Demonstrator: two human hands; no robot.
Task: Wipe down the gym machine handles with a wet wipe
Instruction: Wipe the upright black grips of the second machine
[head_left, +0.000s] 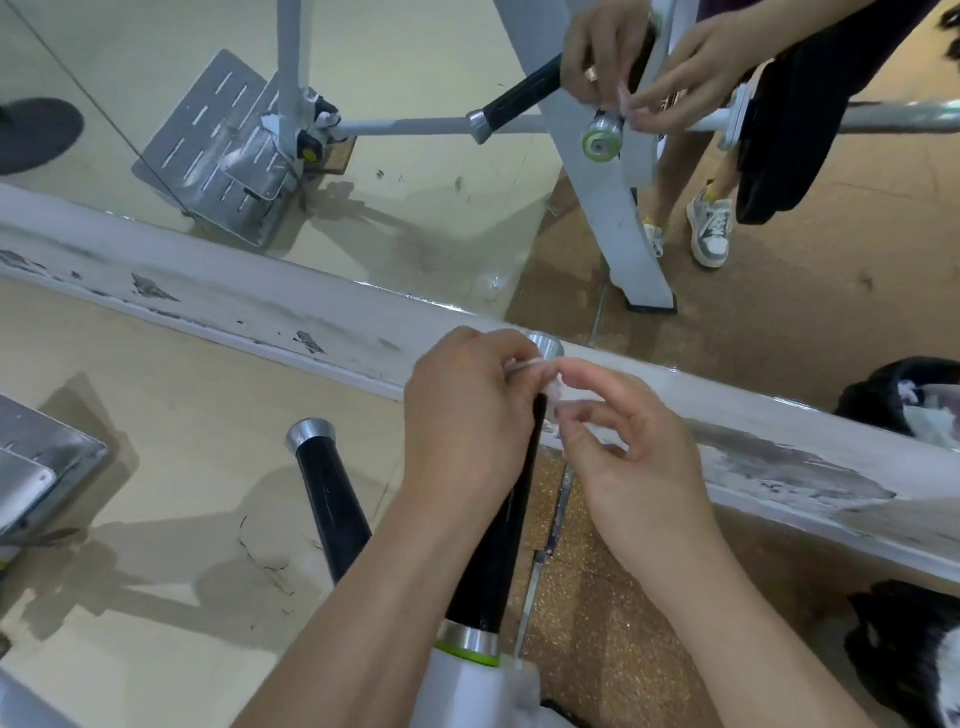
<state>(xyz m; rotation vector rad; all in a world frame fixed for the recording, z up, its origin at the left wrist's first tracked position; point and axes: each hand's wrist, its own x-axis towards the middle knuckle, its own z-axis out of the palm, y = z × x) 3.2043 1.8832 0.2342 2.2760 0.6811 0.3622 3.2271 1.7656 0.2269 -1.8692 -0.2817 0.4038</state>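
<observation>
**Two hands, one wipe, at the handle's far end**

Nearest the camera, a chrome collar (467, 638) marks the near end of the black handle (498, 561), which runs away toward its metal cap (546, 345). A second handle (332, 499) stands well apart to the left, with no hand on it.

The left hand (462, 415) is closed round the handle's far end, just short of the cap, with its fingers curled over the grip. That hold looks meant to steady the bar and pin part of the wipe against it. The right hand (623, 457) sits just beside it on the handle's right side. Its thumb and fingertips pinch the loose part of the wipe (556, 387), and its other fingers are curled in loosely.

The wipe is a small crumpled white piece between the two hands, just below the cap and touching both. A strip of it shows at the left fingertips. How much is wrapped round the grip under the left hand I cannot tell. My reading is that the right hand is spreading the wipe so the left can draw it along the grip. Most of the black length toward the collar lies bare.

Beyond the cap runs a scuffed white ledge (260, 306), and above it a mirror (415, 208) repeats both hands and the handle.
</observation>
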